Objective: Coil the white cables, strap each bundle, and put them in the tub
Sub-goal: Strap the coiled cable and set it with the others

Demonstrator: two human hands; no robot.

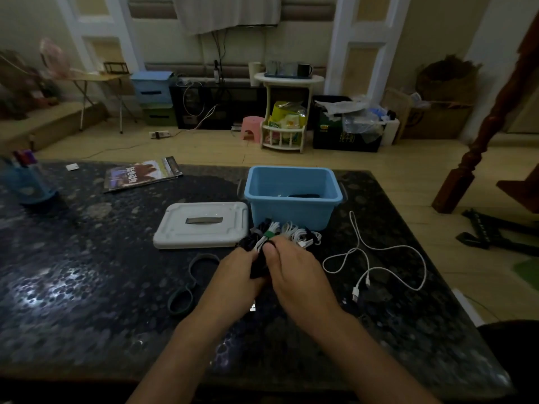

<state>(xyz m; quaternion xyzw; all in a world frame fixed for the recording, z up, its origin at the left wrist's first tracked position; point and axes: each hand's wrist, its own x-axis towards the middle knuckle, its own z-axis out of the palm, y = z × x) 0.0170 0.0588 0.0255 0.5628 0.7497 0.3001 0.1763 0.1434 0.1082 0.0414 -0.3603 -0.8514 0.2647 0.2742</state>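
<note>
White cable bundle (267, 239) pinched by both hands, left hand (237, 275) and right hand (294, 272), fingers curled around it mid-desk (87, 272); strapping under way, blue tub (291, 212) next.

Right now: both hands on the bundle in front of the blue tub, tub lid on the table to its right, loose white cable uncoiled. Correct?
Not quite. In the head view the white lid lies to the left of the blue tub, not the right. The rest holds: left hand and right hand on the bundle, loose white cable uncoiled.
</note>
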